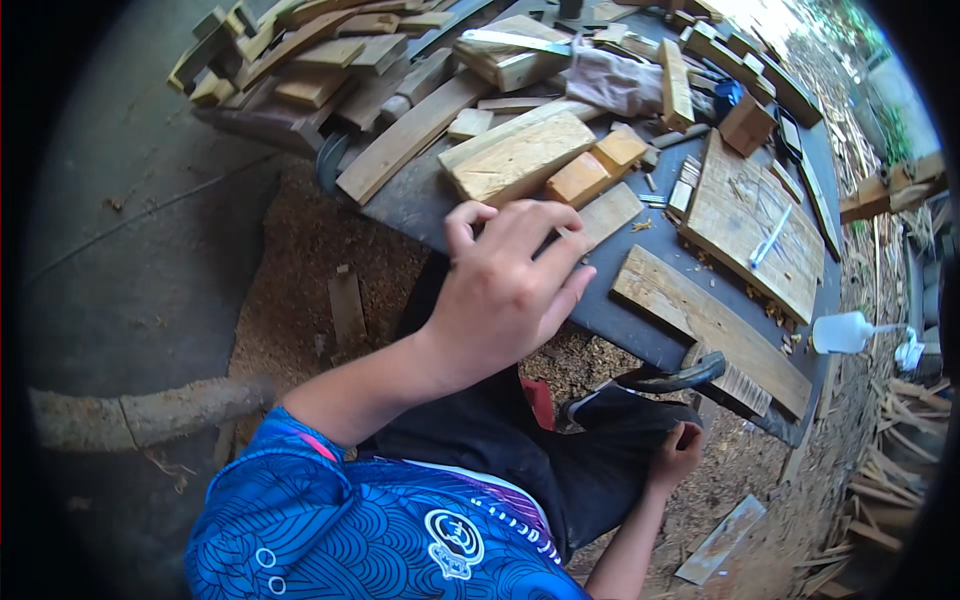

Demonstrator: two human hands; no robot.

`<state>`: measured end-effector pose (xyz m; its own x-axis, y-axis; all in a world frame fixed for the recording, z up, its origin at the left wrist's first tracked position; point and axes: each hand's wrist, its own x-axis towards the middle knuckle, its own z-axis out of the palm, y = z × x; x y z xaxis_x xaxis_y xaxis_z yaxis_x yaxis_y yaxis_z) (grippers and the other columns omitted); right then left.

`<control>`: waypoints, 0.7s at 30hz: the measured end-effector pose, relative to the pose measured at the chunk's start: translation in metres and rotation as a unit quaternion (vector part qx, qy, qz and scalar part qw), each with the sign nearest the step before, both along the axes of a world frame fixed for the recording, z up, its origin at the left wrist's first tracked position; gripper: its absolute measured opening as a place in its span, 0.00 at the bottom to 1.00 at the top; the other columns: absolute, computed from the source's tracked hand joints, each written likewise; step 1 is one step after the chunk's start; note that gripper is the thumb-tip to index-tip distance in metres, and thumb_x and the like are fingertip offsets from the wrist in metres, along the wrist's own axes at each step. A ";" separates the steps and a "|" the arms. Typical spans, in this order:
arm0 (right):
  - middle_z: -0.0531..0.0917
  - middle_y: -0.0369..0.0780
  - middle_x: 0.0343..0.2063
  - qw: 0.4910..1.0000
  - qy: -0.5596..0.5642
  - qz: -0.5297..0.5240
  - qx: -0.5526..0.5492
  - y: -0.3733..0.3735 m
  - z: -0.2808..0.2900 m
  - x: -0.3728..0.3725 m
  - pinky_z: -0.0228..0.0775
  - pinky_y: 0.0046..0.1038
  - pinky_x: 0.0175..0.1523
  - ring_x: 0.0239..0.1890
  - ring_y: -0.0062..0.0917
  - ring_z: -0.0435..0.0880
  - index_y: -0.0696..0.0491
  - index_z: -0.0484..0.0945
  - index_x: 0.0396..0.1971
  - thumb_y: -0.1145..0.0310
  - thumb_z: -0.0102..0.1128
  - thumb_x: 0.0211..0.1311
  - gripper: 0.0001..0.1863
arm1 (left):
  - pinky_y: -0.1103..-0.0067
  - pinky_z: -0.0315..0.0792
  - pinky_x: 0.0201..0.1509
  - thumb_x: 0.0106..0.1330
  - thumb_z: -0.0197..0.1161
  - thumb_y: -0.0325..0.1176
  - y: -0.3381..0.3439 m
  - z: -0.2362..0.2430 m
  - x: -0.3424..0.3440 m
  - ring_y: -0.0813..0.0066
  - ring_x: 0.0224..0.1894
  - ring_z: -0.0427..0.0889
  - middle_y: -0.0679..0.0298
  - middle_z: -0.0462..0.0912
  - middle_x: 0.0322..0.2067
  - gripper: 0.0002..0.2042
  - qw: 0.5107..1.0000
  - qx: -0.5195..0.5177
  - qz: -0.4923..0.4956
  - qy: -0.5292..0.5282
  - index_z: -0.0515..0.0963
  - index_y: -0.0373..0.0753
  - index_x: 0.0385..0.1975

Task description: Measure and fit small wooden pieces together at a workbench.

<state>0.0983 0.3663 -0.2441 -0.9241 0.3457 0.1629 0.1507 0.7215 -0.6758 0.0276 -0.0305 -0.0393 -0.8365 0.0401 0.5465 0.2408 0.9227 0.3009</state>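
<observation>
My left hand (515, 275) hovers over the near edge of the dark workbench (592, 308), its fingers bent but apart and nothing visible in them. Just beyond the fingertips lie a thick pale wooden block (525, 158), a smaller orange-brown block (598, 168) and a thin flat piece of wood (612, 212), which the fingers partly cover. Whether the hand touches any of them I cannot tell. Low on the right, my right hand (678, 455) rests at my knee with curled fingers. A dark hollow shows inside the curl, and no object is seen there.
A plank (710, 325) lies along the near right edge beside a curved dark metal piece (680, 375). Behind it, a pen (771, 237) rests on a broad board (740, 200). A white squeeze bottle (842, 332) stands right. Wood offcuts (325, 80) crowd the far left.
</observation>
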 end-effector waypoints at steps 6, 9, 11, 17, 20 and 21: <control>0.84 0.42 0.29 1.000 -0.006 -0.008 0.008 0.001 0.002 -0.002 0.75 0.32 0.43 0.33 0.31 0.84 0.58 0.78 0.37 0.66 0.62 0.72 0.09 | 0.70 0.60 0.47 0.54 0.80 0.41 -0.041 0.003 0.018 0.71 0.40 0.74 0.71 0.75 0.39 0.15 0.993 0.019 0.112 0.003 0.86 0.49 0.40; 0.85 0.42 0.29 1.000 -0.011 -0.001 0.026 -0.005 0.005 -0.006 0.76 0.33 0.43 0.33 0.31 0.85 0.58 0.79 0.37 0.67 0.63 0.72 0.09 | 0.70 0.60 0.45 0.53 0.81 0.42 -0.047 -0.003 0.024 0.71 0.39 0.69 0.70 0.71 0.38 0.16 0.993 0.016 0.116 -0.013 0.87 0.50 0.41; 0.85 0.43 0.30 0.999 -0.012 0.002 0.032 -0.007 0.008 -0.008 0.76 0.33 0.43 0.34 0.31 0.85 0.58 0.79 0.37 0.67 0.63 0.72 0.09 | 0.70 0.60 0.45 0.53 0.81 0.42 -0.047 -0.006 0.022 0.71 0.39 0.69 0.70 0.70 0.39 0.16 0.993 0.026 0.118 -0.017 0.88 0.50 0.41; 0.85 0.42 0.31 0.999 -0.030 0.005 0.042 -0.012 0.014 -0.011 0.76 0.31 0.43 0.33 0.28 0.85 0.58 0.80 0.38 0.68 0.63 0.72 0.08 | 0.69 0.60 0.45 0.53 0.80 0.43 -0.038 -0.007 0.013 0.70 0.39 0.68 0.69 0.70 0.39 0.17 0.997 0.051 0.052 -0.016 0.88 0.50 0.43; 0.85 0.40 0.30 0.998 -0.042 -0.005 0.039 -0.017 0.015 -0.010 0.76 0.30 0.42 0.32 0.25 0.84 0.57 0.79 0.39 0.68 0.63 0.72 0.07 | 0.68 0.61 0.48 0.53 0.81 0.43 -0.031 0.005 0.006 0.68 0.42 0.69 0.68 0.72 0.41 0.17 0.996 0.059 0.064 -0.028 0.88 0.50 0.42; 0.85 0.40 0.30 0.999 -0.033 -0.002 0.038 -0.016 0.014 -0.009 0.76 0.30 0.41 0.32 0.25 0.85 0.57 0.80 0.39 0.68 0.63 0.72 0.07 | 0.68 0.62 0.49 0.53 0.81 0.44 -0.031 0.005 -0.001 0.67 0.43 0.69 0.68 0.72 0.43 0.17 0.996 0.035 0.084 0.009 0.88 0.50 0.42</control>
<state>0.0889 0.3506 -0.2297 -0.9324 0.3380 0.1280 0.1953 0.7691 -0.6085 0.0263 -0.0610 -0.0345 -0.8183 -0.1378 0.5580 0.0913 0.9273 0.3630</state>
